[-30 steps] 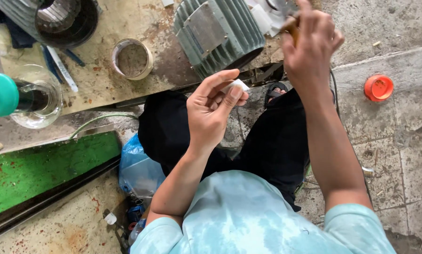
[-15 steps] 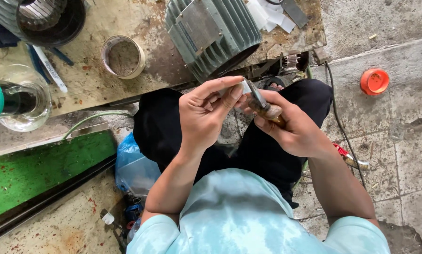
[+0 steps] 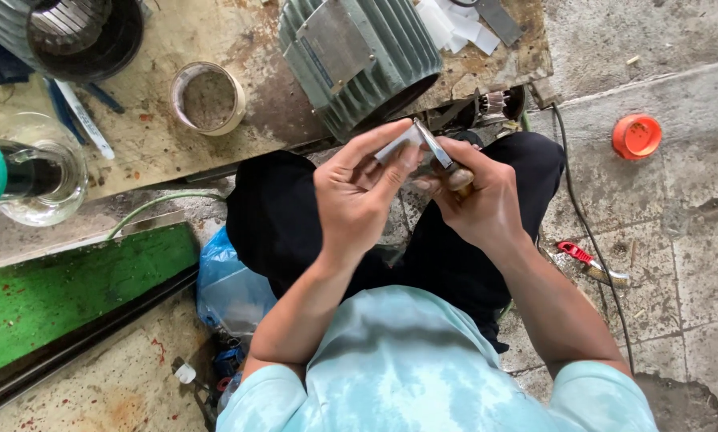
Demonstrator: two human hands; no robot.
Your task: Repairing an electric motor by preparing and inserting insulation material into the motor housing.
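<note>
My left hand (image 3: pixel 357 188) pinches a small white strip of paper (image 3: pixel 397 144) between thumb and fingers, held above my lap. My right hand (image 3: pixel 479 200) grips a knife with a wooden handle, and its metal blade (image 3: pixel 433 145) lies against the paper's edge. Both hands meet just in front of a ribbed green motor housing (image 3: pixel 359 56) that lies on a worn wooden board (image 3: pixel 247 120). I sit with dark trousers (image 3: pixel 279 216) and a light blue shirt (image 3: pixel 423 368) below.
A second motor housing (image 3: pixel 71 32) lies at the top left, with a roll of tape (image 3: pixel 207 98) beside it. A glass jar (image 3: pixel 39 180) with a teal-capped bottle stands left. White paper pieces (image 3: pixel 455 24), an orange lid (image 3: pixel 637 136), a red-handled brush (image 3: pixel 591 262) and a blue bag (image 3: pixel 231 288) lie around.
My right hand came down from the board at the top with the knife and joined my left hand. The blade now rests on the paper strip.
</note>
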